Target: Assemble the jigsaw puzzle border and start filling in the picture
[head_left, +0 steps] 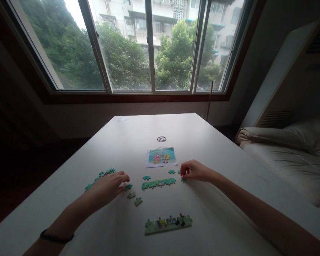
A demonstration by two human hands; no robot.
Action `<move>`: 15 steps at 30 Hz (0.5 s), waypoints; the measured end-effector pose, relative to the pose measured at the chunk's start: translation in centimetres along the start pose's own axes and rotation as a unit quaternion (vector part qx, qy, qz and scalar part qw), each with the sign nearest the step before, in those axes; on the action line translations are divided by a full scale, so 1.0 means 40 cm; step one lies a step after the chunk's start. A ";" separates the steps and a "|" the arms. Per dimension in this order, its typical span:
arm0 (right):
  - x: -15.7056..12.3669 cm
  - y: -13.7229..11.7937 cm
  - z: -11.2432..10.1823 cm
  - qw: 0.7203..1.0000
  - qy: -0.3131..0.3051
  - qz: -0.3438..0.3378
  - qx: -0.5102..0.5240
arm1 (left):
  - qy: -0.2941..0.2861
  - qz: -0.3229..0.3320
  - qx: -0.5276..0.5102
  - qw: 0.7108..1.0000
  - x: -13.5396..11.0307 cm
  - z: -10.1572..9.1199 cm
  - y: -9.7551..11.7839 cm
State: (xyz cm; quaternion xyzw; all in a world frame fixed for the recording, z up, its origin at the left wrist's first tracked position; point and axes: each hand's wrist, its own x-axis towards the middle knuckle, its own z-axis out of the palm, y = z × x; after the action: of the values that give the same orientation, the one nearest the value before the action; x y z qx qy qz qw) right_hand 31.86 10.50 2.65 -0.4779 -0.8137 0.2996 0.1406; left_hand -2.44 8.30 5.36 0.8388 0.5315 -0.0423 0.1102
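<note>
My left hand (112, 184) is over the left part of the table, with thumb and fingers apart. Just beyond its fingertips lies a green puzzle piece (128, 186); whether they touch it I cannot tell. My right hand (191, 170) has its fingers curled down and pinched on a small teal puzzle piece (183, 180), partly hidden by the fingertips. Between the hands lies a joined strip of puzzle pieces (158, 183). Closer to me is a longer joined strip (168, 224) with coloured figures. A printed reference picture (162, 156) lies beyond the strips.
Loose pieces lie around the middle strip, including a teal one (146, 177), another (171, 171) and a grey-green one (138, 201). More pieces (106, 172) lie beyond my left hand. A round cable-hole cover (161, 139) is set in the white table (216, 220). A sofa (288, 149) stands right.
</note>
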 end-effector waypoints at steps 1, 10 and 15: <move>0.001 0.002 0.001 1.000 0.001 -0.004 -0.002 | 0.000 0.000 0.001 1.000 0.000 0.000 0.000; -0.004 0.000 -0.005 0.999 -0.010 -0.022 -0.032 | 0.011 0.013 0.017 1.000 0.005 0.012 -0.011; -0.013 -0.010 -0.018 0.996 -0.019 -0.036 -0.076 | 0.006 0.008 0.022 1.000 0.007 0.005 -0.006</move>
State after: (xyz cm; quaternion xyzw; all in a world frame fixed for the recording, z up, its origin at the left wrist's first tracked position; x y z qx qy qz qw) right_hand 32.19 10.16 3.49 -0.4520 -0.8531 0.2409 0.0993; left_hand -2.51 8.61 5.07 0.8453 0.5247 -0.0481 0.0890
